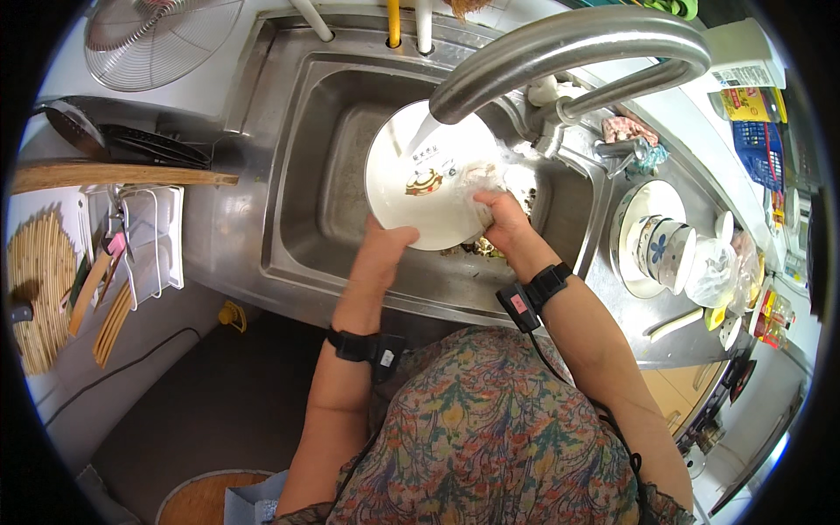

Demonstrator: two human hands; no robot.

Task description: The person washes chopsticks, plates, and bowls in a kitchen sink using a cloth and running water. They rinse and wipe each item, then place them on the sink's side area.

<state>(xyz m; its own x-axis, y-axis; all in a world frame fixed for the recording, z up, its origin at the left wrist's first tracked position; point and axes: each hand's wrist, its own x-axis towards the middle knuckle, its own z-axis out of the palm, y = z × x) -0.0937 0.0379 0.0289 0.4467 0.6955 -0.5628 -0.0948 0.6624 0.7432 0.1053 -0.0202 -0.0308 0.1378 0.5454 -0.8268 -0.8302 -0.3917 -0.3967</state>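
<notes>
A large white plate (426, 213) with a printed picture and writing at its middle is held over the steel sink (331, 177), tilted. My left hand (387, 239) grips its lower left rim, thumb on the upper face. My right hand (506, 220) presses a whitish, see-through cloth or scrubber (484, 176) to the plate's right side; its exact kind is unclear. Above the plate curves the steel faucet (564, 52), and water (418, 138) runs from its spout onto the plate. Food scraps (484, 248) show in the basin below, partly hidden by the plate and my right hand.
Stacked bowls (666, 252) sit on a large dish (630, 279) right of the sink. Crumpled rags (633, 138) lie behind the faucet handle. On the left are a wooden board edge (131, 176), a white utensil rack (174, 236) and a wire strainer (157, 46).
</notes>
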